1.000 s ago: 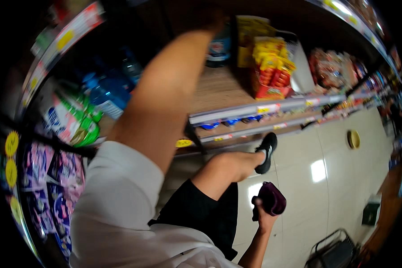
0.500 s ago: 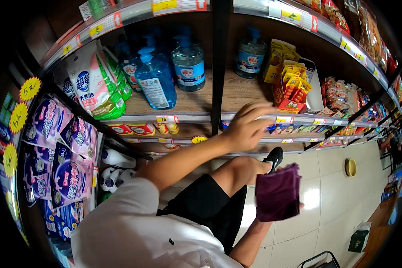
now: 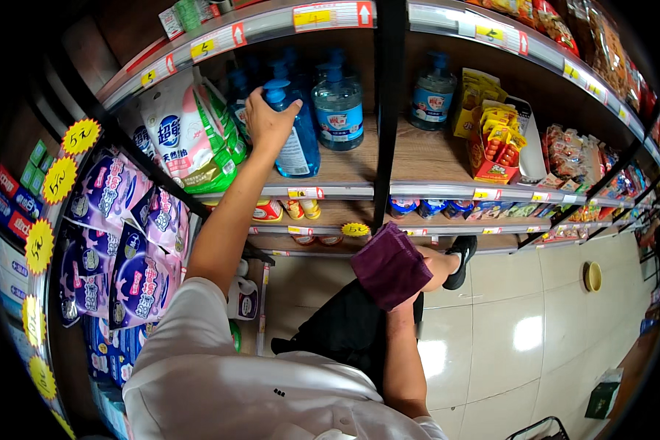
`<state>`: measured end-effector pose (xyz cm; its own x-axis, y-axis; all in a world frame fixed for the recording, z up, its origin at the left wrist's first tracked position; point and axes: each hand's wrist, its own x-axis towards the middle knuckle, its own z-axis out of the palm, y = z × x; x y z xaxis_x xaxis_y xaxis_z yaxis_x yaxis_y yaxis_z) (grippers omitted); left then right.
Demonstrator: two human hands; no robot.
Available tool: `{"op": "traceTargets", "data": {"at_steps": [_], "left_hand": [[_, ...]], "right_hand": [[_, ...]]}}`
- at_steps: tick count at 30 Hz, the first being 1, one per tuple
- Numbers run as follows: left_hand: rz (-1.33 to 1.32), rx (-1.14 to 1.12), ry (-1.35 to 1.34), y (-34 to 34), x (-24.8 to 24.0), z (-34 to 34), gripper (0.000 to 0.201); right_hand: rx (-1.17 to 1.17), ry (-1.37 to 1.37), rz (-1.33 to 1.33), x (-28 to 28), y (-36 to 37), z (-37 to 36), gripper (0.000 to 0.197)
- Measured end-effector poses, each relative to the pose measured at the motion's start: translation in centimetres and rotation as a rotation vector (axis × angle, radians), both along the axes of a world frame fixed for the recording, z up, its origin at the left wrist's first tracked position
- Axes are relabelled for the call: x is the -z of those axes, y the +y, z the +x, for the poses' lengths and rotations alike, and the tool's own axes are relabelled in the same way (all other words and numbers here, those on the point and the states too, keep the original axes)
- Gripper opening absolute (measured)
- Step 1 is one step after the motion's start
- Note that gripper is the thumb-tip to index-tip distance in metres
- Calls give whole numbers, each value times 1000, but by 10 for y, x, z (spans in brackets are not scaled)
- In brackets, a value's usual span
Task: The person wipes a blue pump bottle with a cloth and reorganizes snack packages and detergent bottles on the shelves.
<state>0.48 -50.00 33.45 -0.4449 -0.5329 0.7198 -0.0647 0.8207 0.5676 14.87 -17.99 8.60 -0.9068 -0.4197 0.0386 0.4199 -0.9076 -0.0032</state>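
Left hand (image 3: 270, 123) has been moving from the shelf edge to the blue bottle (image 3: 298, 150); purple cloth (image 3: 393, 267) has been shifting leftward, from above the floor to above the thigh. Bottle is showing clear blue liquid, a blue pump head and a white label, and is standing on the wood-grain shelf (image 3: 359, 172). Left thumb and fingers are straddling its neck, parted around it — how tightly, cannot tell. Right hand (image 3: 402, 302), lower right of the bottle, is clamping the cloth — folded, dark, soft-edged — its fingers mostly hiding beneath.
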Motion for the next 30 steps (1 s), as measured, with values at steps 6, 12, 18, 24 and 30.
{"op": "traceTargets", "data": {"at_steps": [6,12,18,24,30], "left_hand": [[-243,380,344,78,49,14,71],[148,136,-99,80,32,-117,88],[178,157,-470,20,19,-197,68],[93,200,-108,38,38,-160,57],[20,397,161,79,50,-71,31]], "right_hand": [[11,-44,13,17,-6,-2,86],[36,-58,11,25,10,3,85],[94,10,37,28,17,-3,81],[33,50,59,28,15,-1,76],[96,9,242,-4,6,10,92]]}}
